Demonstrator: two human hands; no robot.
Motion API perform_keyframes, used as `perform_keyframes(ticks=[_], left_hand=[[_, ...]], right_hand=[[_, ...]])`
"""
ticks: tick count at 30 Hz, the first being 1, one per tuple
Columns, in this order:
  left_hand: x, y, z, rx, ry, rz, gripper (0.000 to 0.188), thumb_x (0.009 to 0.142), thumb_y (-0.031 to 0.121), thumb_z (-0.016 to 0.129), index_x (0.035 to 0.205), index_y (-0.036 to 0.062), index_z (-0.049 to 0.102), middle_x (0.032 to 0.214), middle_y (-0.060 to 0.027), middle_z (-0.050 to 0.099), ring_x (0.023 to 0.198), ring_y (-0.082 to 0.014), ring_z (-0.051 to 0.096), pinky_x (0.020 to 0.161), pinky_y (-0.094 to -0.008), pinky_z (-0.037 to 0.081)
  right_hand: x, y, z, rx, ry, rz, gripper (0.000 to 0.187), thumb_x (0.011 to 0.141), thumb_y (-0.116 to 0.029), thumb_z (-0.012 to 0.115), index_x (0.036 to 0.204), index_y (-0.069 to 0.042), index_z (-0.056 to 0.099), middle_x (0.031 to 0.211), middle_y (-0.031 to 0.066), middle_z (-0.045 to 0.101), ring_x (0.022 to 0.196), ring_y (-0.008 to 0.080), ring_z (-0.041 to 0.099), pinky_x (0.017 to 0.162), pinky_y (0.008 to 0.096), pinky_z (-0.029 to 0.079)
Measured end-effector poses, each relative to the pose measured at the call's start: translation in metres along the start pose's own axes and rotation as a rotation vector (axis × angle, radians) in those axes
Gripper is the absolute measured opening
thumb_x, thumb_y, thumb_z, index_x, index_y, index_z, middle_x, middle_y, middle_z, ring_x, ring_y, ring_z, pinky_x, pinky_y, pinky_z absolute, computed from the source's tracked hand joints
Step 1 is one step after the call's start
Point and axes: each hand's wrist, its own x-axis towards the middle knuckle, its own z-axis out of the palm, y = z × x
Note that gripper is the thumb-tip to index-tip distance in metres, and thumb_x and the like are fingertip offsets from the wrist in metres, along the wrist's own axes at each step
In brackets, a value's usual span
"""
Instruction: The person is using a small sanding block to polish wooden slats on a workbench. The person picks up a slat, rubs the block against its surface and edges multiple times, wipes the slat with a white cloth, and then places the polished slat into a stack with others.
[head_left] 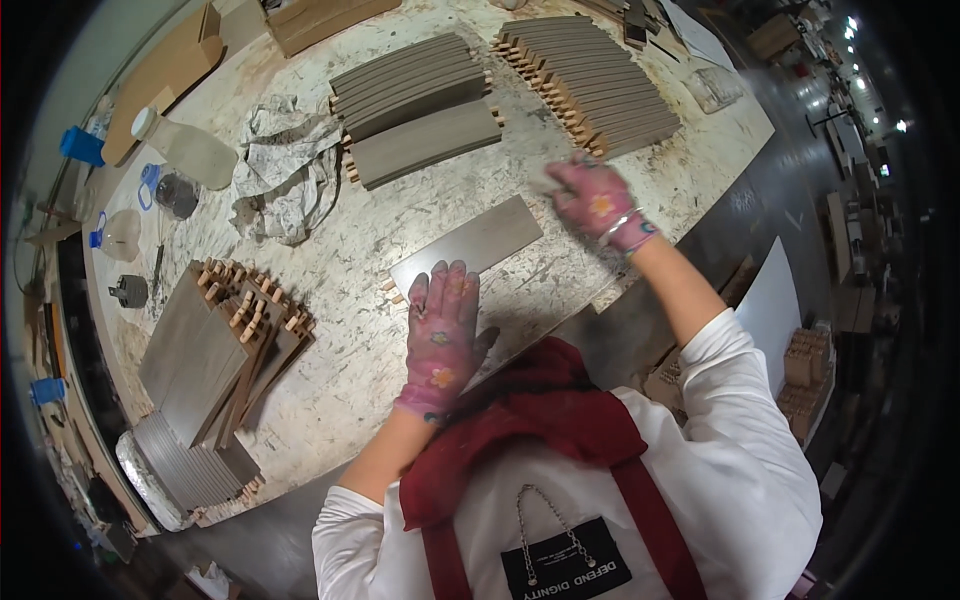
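A grey-brown wooden board (pixel 480 236) with pale dowel pegs at its left end lies on the worktable in front of me. My left hand (pixel 441 340), in a pink flowered glove, rests flat near that end, its fingers stretched out and touching the board's near edge. Off the board's right end, my right hand (pixel 600 203) is raised, in a matching glove. Its fingers are curled in and slightly blurred. A pale smear shows at the fingertips, but what they hold, if anything, I cannot make out.
Stacked doweled boards (pixel 585 85) and another row of boards (pixel 415 85) stand at the far side. More boards are piled at the left (pixel 205 350). Crumpled paper (pixel 287 165), a cloudy jug (pixel 187 148) and small bottles (pixel 120 235) sit at the far left.
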Motion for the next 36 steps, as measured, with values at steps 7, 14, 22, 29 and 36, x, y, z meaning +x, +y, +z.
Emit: perform_keyframes(ticks=[7, 14, 22, 29, 36], left_hand=[[0.024, -0.050, -0.025, 0.126, -0.037, -0.123, 0.068, 0.081, 0.037, 0.073, 0.138, 0.0066, 0.050, 0.136, -0.0192, 0.048, 0.124, -0.0384, 0.045, 0.102, -0.0450, 0.042], [0.055, -0.074, -0.078, -0.054, -0.329, -0.324, 0.033, 0.096, 0.031, 0.057, 0.120, 0.0102, 0.067, 0.104, -0.0207, 0.068, 0.097, -0.0330, 0.067, 0.079, -0.0400, 0.054], [0.048, -0.056, -0.003, 0.238, 0.070, -0.119, 0.069, 0.083, 0.036, 0.069, 0.142, 0.0102, 0.045, 0.140, -0.0190, 0.047, 0.128, -0.0396, 0.044, 0.104, -0.0508, 0.039], [0.032, -0.038, -0.001, 0.218, 0.071, -0.128, 0.067, 0.080, 0.029, 0.073, 0.141, 0.0144, 0.049, 0.139, -0.0152, 0.050, 0.120, -0.0362, 0.050, 0.095, -0.0481, 0.045], [0.037, -0.044, -0.009, 0.095, 0.014, -0.132, 0.061, 0.082, 0.031, 0.071, 0.138, 0.0134, 0.053, 0.138, -0.0161, 0.052, 0.120, -0.0379, 0.052, 0.099, -0.0476, 0.045]], right_hand=[[-0.028, 0.027, -0.006, 0.554, 0.099, 0.123, 0.042, 0.088, -0.029, 0.068, 0.123, -0.008, 0.061, 0.116, 0.0180, 0.065, 0.110, 0.0336, 0.061, 0.097, 0.0378, 0.047], [-0.041, 0.026, -0.012, 0.982, 0.059, 0.245, 0.049, 0.090, -0.032, 0.068, 0.126, 0.000, 0.060, 0.123, 0.0120, 0.063, 0.115, 0.0202, 0.058, 0.101, 0.0318, 0.042], [0.014, -0.028, 0.021, 0.769, 0.011, 0.175, 0.049, 0.092, -0.039, 0.063, 0.130, -0.009, 0.060, 0.134, 0.0159, 0.059, 0.119, 0.0261, 0.059, 0.104, 0.0352, 0.045], [0.017, -0.052, 0.049, 0.465, 0.116, 0.017, 0.040, 0.090, -0.028, 0.063, 0.124, -0.008, 0.060, 0.107, 0.0222, 0.061, 0.095, 0.0408, 0.062, 0.085, 0.0437, 0.051], [-0.056, -0.037, 0.011, 0.314, -0.019, -0.005, 0.039, 0.087, -0.022, 0.065, 0.124, -0.010, 0.059, 0.103, 0.0188, 0.061, 0.086, 0.0372, 0.064, 0.076, 0.0419, 0.054]])
